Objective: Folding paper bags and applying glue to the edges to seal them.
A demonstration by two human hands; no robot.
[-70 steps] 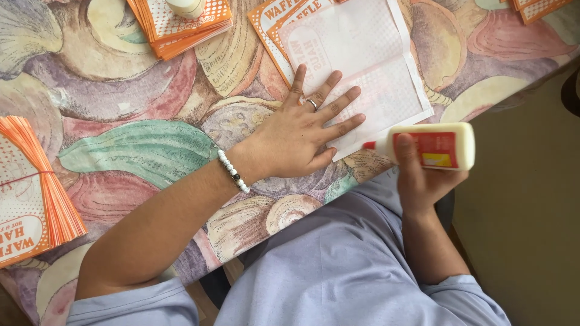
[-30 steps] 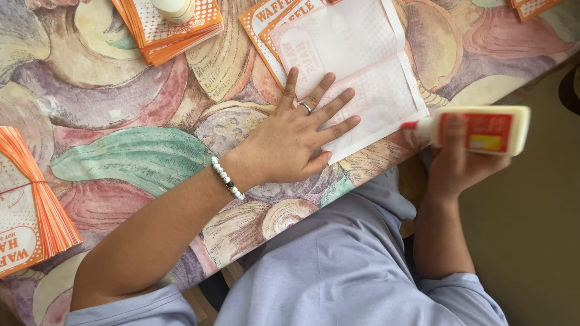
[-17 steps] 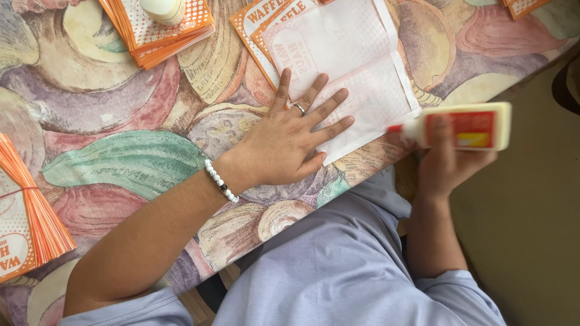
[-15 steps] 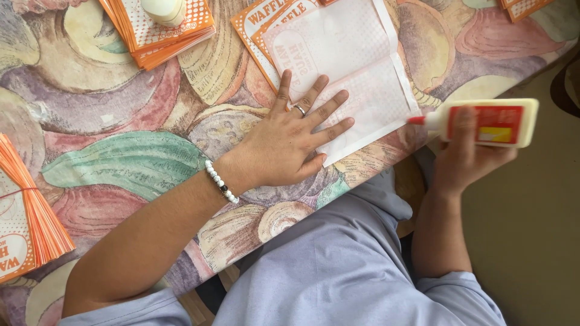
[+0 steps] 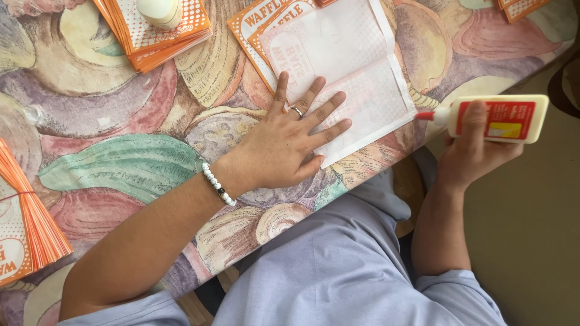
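The right hand (image 5: 474, 154) is closed around a cream glue bottle (image 5: 495, 118) with a red label, off the table edge; its red tip points toward the paper. The left hand (image 5: 284, 145) lies flat with fingers spread, pressing on a white paper bag (image 5: 356, 66) spread on the patterned tablecloth (image 5: 121, 163). A bead bracelet (image 5: 217, 184) is on this wrist. Beyond the left hand, a stack of orange bags (image 5: 157, 33) carries a small cream object. Far to its left lies a tied bundle of orange bags (image 5: 24, 229).

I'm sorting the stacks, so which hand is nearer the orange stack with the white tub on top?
Left. The left hand lies flat just below-right of the orange stack; the right hand is off the table's edge.
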